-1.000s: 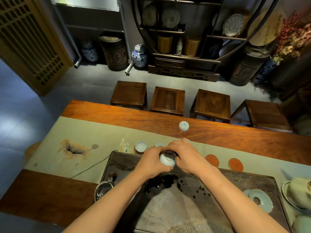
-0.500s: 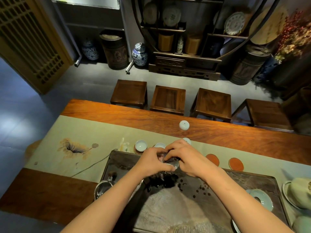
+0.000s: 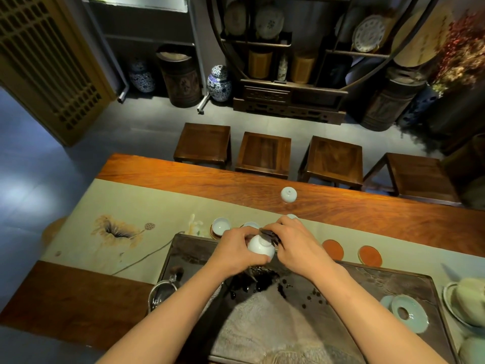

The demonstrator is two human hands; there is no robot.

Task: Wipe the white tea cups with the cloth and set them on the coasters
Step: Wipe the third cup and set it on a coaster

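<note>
My left hand (image 3: pixel 232 252) grips a white tea cup (image 3: pixel 259 246), turned so its foot points away from me. My right hand (image 3: pixel 294 245) pinches a dark cloth (image 3: pixel 269 235) against the cup's foot. Both hands hover over the far edge of the dark tea tray (image 3: pixel 380 281). One white cup (image 3: pixel 221 226) sits on a coaster to the left. A second cup (image 3: pixel 250 225) and a third (image 3: pixel 291 216) peek out behind my hands. Two bare orange coasters (image 3: pixel 332 249) (image 3: pixel 370 255) lie to the right. Another white cup (image 3: pixel 288 194) stands upside down on the wooden table (image 3: pixel 380 216).
A pale runner (image 3: pixel 136 206) with a lotus painting covers the table's middle. On the tray lie a grey towel (image 3: pixel 265 321) and a celadon lid (image 3: pixel 409 312). A glass pitcher (image 3: pixel 161 292) stands left of the tray, pale teaware (image 3: pixel 467 303) at far right. Several stools (image 3: pixel 263 156) line the far side.
The cup has been turned in my hands, so its white bowl and foot now show, and the cloth has moved from over the cup's mouth to its foot.
</note>
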